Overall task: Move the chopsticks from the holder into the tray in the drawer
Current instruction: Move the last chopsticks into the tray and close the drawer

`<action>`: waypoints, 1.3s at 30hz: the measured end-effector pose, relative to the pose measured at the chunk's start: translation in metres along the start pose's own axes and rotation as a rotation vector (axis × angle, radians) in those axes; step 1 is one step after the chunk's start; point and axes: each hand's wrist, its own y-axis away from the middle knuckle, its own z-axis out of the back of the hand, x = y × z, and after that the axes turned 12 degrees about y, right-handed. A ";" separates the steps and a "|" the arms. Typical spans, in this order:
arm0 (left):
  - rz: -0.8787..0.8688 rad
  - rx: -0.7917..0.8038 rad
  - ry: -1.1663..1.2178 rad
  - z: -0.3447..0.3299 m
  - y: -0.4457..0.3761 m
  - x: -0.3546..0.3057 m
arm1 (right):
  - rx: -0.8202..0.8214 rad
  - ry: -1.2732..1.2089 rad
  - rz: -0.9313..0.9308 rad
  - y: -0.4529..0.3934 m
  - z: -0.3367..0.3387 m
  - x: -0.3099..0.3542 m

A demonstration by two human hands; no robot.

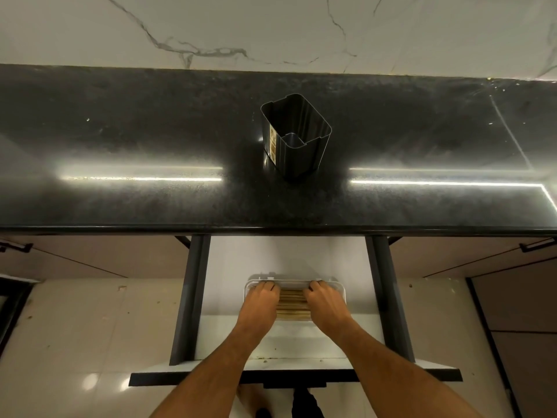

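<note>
The left hand [261,298] is curling its fingers over the left end of the clear plastic tray [340,289] in the open white drawer [289,257]; the pale wooden chopsticks [291,303] are lying inside it, and the right hand [325,298] is gripping the right end. Jolting the tray could be scattering the chopsticks, though the black metal holder [297,137] on the dark worktop [120,140] is looking empty.

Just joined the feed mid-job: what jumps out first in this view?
Two hands, left hand and right hand, rest with curled fingers on the clear tray in the open drawer, with the wooden chopsticks lying flat between them. Above, on the dark countertop, the black holder stands upright and looks empty.
</note>
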 end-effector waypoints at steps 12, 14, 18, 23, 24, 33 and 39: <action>0.532 -0.602 0.903 0.029 0.000 0.008 | -0.278 -0.966 -0.899 0.014 0.005 -0.031; 0.746 -0.590 1.059 0.026 -0.001 0.012 | -0.173 -1.080 -0.977 0.015 -0.002 -0.028; 0.918 -0.470 1.149 0.014 0.001 0.015 | -0.078 -1.115 -1.009 0.017 -0.016 -0.015; 0.902 -0.427 1.127 0.007 0.001 0.016 | -0.077 -1.061 -1.037 0.014 -0.009 -0.006; 0.897 -0.430 1.119 0.006 0.001 0.016 | -0.078 -1.034 -1.048 0.014 -0.007 -0.005; 0.873 -0.448 1.126 0.007 0.002 0.018 | -0.085 -0.971 -1.040 0.011 -0.007 -0.002; 0.806 -0.388 1.119 0.009 0.004 0.018 | -0.078 -1.015 -0.972 0.016 -0.002 -0.003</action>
